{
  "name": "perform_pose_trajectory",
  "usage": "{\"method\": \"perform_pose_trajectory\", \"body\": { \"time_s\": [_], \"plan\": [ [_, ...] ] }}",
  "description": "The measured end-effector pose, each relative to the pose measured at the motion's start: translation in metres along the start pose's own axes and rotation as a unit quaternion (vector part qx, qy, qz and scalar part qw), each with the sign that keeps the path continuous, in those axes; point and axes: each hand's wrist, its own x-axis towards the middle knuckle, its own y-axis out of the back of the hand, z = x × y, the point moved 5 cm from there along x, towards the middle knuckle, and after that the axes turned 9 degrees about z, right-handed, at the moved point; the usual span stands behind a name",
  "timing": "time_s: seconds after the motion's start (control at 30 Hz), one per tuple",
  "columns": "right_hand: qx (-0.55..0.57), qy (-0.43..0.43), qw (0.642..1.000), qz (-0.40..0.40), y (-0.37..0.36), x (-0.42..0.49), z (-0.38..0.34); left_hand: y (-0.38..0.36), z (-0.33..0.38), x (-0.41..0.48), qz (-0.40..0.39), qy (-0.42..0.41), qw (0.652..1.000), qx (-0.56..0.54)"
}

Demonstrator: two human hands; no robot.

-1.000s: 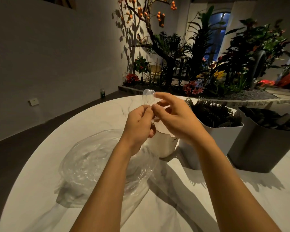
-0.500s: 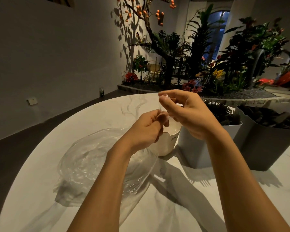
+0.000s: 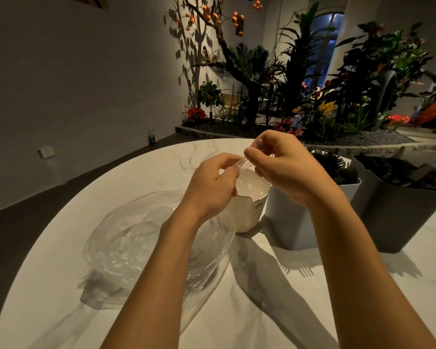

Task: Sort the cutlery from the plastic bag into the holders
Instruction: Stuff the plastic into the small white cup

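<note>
Only the head cam here, so one view to go through. Both hands are up over the white holder point(image 3: 247, 210), the short cup-shaped one at the near left of the row. The left hand point(image 3: 212, 185) and the right hand point(image 3: 287, 170) are each curled and pinching a clear plastic spoon point(image 3: 239, 162) between them; you can just make out the ribbed, see-through handle spanning the gap between the thumbs. Which end is the bowl, I can't tell, it's too transparent and partly behind the fingers.

The plastic bag point(image 3: 141, 245) lies crumpled and mostly flat on the marble table point(image 3: 61, 285), just left of the white holder and under the left forearm. Can't see what's left inside it. Next along are the light grey holder point(image 3: 295, 222), with dark forks sticking up, and the dark grey holder point(image 3: 398, 217), also full of dark cutlery.

My guess on handling: this thing weighs next to nothing, it's stiff but brittle, and slick, so a fingertip pinch on the handle is the way, no bending. It looks about ready to drop into the white cup
</note>
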Motion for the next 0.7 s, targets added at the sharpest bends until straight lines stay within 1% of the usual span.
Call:
{"method": "perform_pose_trajectory", "body": {
  "time_s": [0.1, 0.17, 0.3, 0.43, 0.57, 0.67, 0.7],
  "plan": [
    [-0.080, 0.023, 0.996, 0.018, 0.004, 0.000, -0.001, 0.010, -0.007, 0.003, 0.078, -0.002, 0.996, 0.035],
    [-0.125, 0.038, 0.991, 0.007, 0.002, -0.001, -0.002, 0.016, -0.011, 0.004, 0.097, 0.011, 0.994, 0.046],
    [-0.202, 0.034, 0.975, -0.082, -0.010, -0.004, 0.001, 0.014, -0.019, 0.002, 0.069, 0.016, 0.993, 0.096],
    [-0.215, 0.005, 0.964, -0.158, -0.020, -0.008, 0.008, 0.009, -0.023, 0.001, 0.045, 0.024, 0.993, 0.106],
    [-0.249, -0.017, 0.950, -0.189, -0.040, -0.010, 0.017, 0.010, -0.023, 0.000, 0.041, 0.032, 0.994, 0.093],
    [-0.319, 0.016, 0.924, -0.211, -0.055, -0.012, 0.016, 0.010, -0.027, 0.002, 0.042, 0.039, 0.995, 0.076],
    [-0.342, 0.016, 0.916, -0.208, -0.058, -0.013, 0.017, 0.010, -0.027, 0.002, 0.042, 0.041, 0.996, 0.072]
  ]
}}
